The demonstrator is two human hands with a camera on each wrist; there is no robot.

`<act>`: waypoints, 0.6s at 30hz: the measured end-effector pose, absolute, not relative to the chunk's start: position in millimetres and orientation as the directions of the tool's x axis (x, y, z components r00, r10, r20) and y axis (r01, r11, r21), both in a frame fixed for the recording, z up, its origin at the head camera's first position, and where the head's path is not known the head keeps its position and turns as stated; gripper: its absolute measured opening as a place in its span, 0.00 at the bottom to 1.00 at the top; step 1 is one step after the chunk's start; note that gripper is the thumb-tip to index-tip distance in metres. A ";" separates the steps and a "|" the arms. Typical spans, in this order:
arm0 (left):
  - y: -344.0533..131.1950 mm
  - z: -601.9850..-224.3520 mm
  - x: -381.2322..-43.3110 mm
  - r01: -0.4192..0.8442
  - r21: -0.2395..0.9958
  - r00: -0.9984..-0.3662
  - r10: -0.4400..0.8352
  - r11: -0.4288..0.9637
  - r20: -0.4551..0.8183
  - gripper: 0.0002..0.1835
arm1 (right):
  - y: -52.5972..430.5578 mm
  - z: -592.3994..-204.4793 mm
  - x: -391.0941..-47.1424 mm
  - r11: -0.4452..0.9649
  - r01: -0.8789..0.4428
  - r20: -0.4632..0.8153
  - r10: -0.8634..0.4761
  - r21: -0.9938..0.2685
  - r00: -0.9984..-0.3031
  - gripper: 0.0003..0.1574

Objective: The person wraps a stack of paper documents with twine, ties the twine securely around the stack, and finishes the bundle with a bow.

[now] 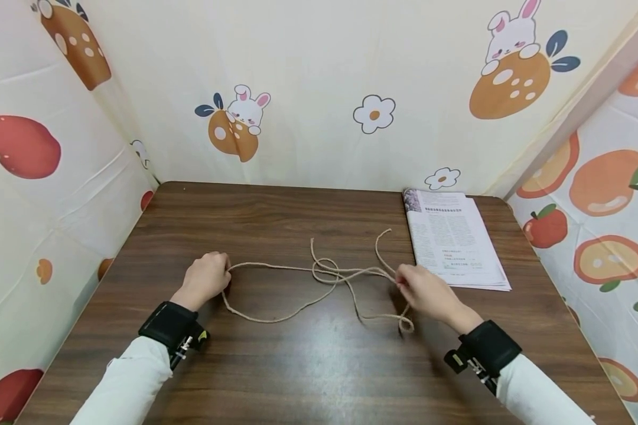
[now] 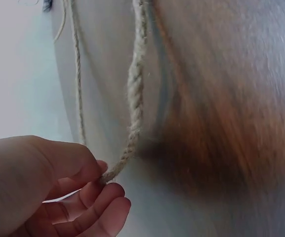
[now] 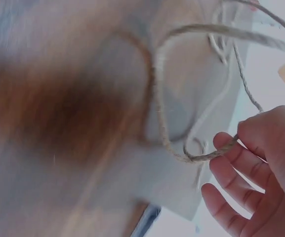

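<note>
A beige twisted rope (image 1: pixel 276 267) lies across the middle of the brown table, looped over itself near its centre with two free ends pointing away from me. My left hand (image 1: pixel 205 278) pinches the bend of the left loop between thumb and fingers, as the rope (image 2: pixel 136 89) in the left wrist view shows. On the other side, my right hand (image 1: pixel 430 295) pinches the rope near its right side. In the right wrist view the rope (image 3: pixel 161 98) curves in a loop beside the right hand (image 3: pixel 265 173), whose other fingers are spread loosely.
A stack of printed sheets (image 1: pixel 452 242) lies at the table's back right, just beyond my right hand. The wooden table (image 1: pixel 298 378) meets patterned cloth walls (image 1: pixel 308 47) at the back and sides. Black camera straps (image 1: pixel 170 324) sit on both wrists.
</note>
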State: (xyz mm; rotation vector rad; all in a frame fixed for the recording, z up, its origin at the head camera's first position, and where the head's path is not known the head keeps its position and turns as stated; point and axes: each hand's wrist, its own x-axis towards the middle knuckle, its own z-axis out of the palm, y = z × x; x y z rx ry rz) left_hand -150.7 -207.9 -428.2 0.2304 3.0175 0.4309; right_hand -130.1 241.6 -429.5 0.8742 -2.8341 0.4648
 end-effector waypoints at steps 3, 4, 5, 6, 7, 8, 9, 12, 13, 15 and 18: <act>-214.1 -424.6 -149.0 0.104 0.314 -0.988 0.134 0.944 -0.076 0.02 | 254.2 -423.4 -131.9 0.812 -0.524 0.220 -0.479 -0.257 -0.850 0.08; -216.3 -423.5 -148.3 0.096 0.319 -0.989 0.126 0.943 -0.075 0.02 | 258.2 -421.6 -132.0 0.819 -0.512 0.225 -0.465 -0.257 -0.856 0.08; -218.3 -422.4 -147.3 0.091 0.325 -0.990 0.121 0.941 -0.073 0.03 | 262.1 -420.1 -132.1 0.824 -0.506 0.234 -0.455 -0.256 -0.859 0.08; -220.2 -421.3 -146.3 0.088 0.328 -0.991 0.116 0.940 -0.067 0.03 | 266.0 -418.8 -132.2 0.828 -0.499 0.240 -0.446 -0.254 -0.862 0.08; -222.4 -420.4 -145.4 0.085 0.329 -0.992 0.111 0.941 -0.061 0.03 | 269.8 -417.7 -132.2 0.832 -0.493 0.245 -0.438 -0.253 -0.865 0.08; -224.5 -419.6 -144.5 0.083 0.329 -0.993 0.106 0.941 -0.053 0.04 | 273.8 -416.7 -132.2 0.837 -0.486 0.251 -0.429 -0.252 -0.868 0.08; -226.7 -418.9 -143.5 0.080 0.330 -0.994 0.101 0.941 -0.048 0.04 | 277.7 -415.6 -132.1 0.842 -0.478 0.255 -0.419 -0.251 -0.871 0.08; -234.0 -416.6 -140.9 0.056 0.332 -0.997 0.073 0.942 -0.040 0.04 | 288.6 -412.8 -132.0 0.851 -0.460 0.268 -0.395 -0.253 -0.879 0.08; -236.5 -415.8 -139.9 0.044 0.334 -0.997 0.062 0.942 -0.041 0.05 | 292.1 -412.0 -131.9 0.854 -0.456 0.273 -0.389 -0.252 -0.880 0.08; -241.6 -414.6 -138.1 0.022 0.334 -0.998 0.040 0.942 -0.050 0.05 | 298.5 -410.3 -131.3 0.860 -0.446 0.284 -0.375 -0.250 -0.882 0.08; -248.1 -413.7 -135.4 -0.003 0.334 -0.998 0.019 0.943 -0.061 0.05 | 307.6 -408.0 -129.5 0.873 -0.423 0.298 -0.348 -0.244 -0.889 0.08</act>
